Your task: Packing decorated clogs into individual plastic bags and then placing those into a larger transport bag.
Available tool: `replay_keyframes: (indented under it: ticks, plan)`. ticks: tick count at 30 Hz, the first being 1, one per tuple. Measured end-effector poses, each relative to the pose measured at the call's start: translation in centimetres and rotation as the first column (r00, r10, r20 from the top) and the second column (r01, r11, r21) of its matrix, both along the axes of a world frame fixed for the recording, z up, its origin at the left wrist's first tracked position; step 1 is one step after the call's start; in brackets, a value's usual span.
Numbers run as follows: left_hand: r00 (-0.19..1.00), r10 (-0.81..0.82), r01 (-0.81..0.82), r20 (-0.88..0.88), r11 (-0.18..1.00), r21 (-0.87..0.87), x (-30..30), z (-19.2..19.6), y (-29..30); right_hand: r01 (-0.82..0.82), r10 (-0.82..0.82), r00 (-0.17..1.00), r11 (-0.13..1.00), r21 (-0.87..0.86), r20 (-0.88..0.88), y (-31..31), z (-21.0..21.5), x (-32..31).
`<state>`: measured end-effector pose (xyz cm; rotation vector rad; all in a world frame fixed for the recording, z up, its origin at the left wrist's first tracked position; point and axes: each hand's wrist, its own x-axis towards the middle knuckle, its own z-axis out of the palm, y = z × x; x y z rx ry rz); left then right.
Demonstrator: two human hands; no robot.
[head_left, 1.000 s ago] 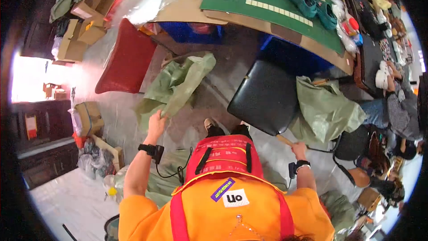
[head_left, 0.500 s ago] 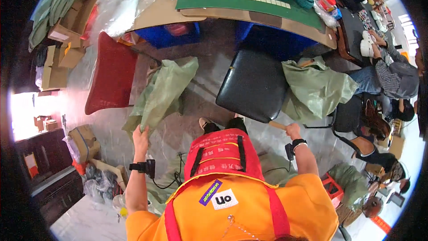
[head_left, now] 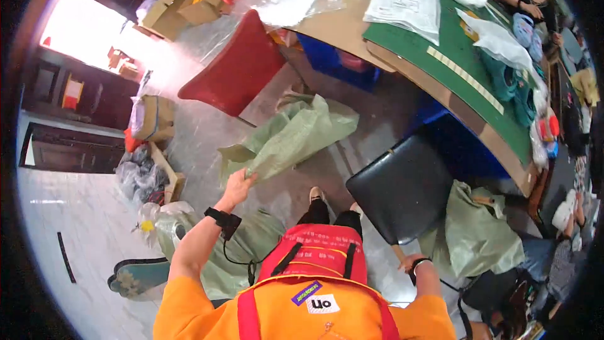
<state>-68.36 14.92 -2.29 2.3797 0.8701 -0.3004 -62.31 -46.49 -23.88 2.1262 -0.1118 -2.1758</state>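
My left hand is closed on the edge of a pale green woven sack, which hangs loose and crumpled over the floor. Beyond it stands a red chair. At the lower right, my right hand is closed round a short pale wooden bar at the near corner of a black padded chair. A second green sack lies against that chair's right side. My fingers partly hide the bar's end.
A table with a green mat carries bagged goods and teal clogs; blue bins stand beneath. Cardboard boxes are at the far left. More green sacking lies beside my left forearm. Other people work at the right.
My view has turned left, so the table and chairs appear shifted right and tilted. My left hand still holds the sack, now spread more sideways. My right hand stays on the wooden bar.
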Motion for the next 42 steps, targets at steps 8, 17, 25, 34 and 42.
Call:
replay_keyframes:
  ticks: [8, 17, 25, 34, 42]
  plan:
    - [0.971, 0.231, -0.237, -0.057, 0.963, -0.128, -2.2, 1.4, 0.3, 0.520, -0.508, 0.847, 0.853, 0.045, -0.154, 0.8, 2.7, 0.2]
    - [0.928, -0.283, 0.170, -0.241, 0.900, -0.402, -8.1, 4.3, 1.9, 0.551, -0.552, 0.834, 0.831, 0.074, -0.005, 5.7, 5.3, 0.7]
    - [0.976, 0.019, -0.142, -0.217, 0.812, -0.567, -6.5, 6.9, 3.2, 0.753, -0.755, 0.654, 0.641, 0.151, -0.057, 9.0, 7.6, 2.0]
    - [0.969, -0.126, 0.017, -0.214, 0.894, -0.448, -6.2, 11.6, 2.3, 0.089, -0.178, 0.973, 0.873, 0.479, 0.144, 5.2, 4.0, -0.2]
    - [0.972, 0.161, -0.225, -0.173, 0.849, -0.477, -6.8, 12.7, 0.6, 0.282, -0.290, 0.955, 0.954, 0.106, 0.067, 5.2, 4.8, -0.1]
